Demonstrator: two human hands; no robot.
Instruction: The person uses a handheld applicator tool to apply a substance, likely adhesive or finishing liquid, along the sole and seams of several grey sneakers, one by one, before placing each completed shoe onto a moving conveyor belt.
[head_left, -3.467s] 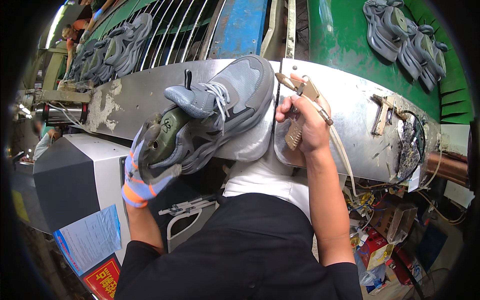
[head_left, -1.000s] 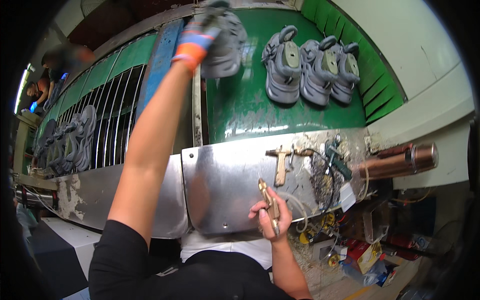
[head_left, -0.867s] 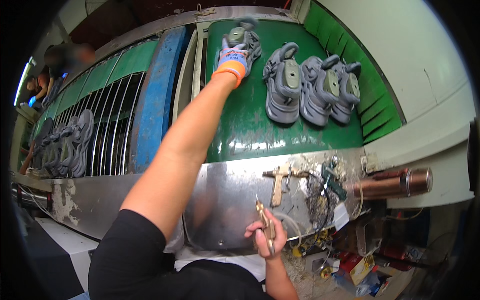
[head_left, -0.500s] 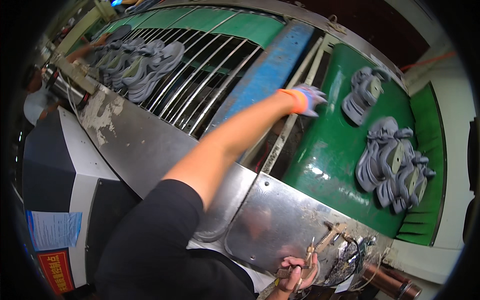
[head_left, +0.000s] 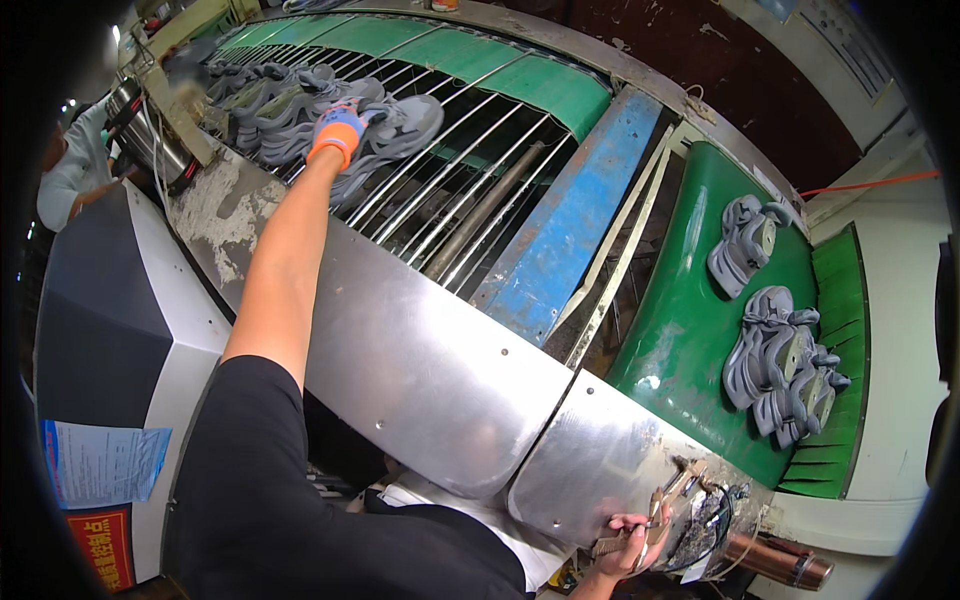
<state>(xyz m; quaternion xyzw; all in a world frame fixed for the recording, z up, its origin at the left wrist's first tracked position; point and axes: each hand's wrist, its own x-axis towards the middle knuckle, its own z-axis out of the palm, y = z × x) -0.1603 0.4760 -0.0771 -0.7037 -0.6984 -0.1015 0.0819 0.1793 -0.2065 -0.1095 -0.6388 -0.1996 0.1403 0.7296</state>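
Observation:
My left hand (head_left: pixel 340 127), in an orange-cuffed glove with a pale purple-blue palm, reaches far left. Its fingers are closed at the upper part of a grey shoe (head_left: pixel 405 128), one of several packed together on the metal roller bars; the shoes hide part of the grip. At the lower right, my bare right hand (head_left: pixel 632 540) is wrapped round a brass-coloured metal tool (head_left: pixel 660 503), which looks like a spray gun or clamp. The tool lies beside the worn corner of the steel ledge. More grey shoes (head_left: pixel 742 245) with pale green insides stand on the green belt at right.
A blue metal crossbar (head_left: pixel 580 205) and a gap separate the roller bars (head_left: pixel 470 205) from the green belt (head_left: pixel 665 340). A steel ledge (head_left: pixel 440 370) runs along the near side. Green strip curtains (head_left: pixel 840 350) hang at the right. Another person (head_left: pixel 75 170) is at far left.
My left hand has swung left from beside the green belt to the shoes on the roller bars. My right hand keeps its hold on the metal tool. The whole view has shifted somewhat.

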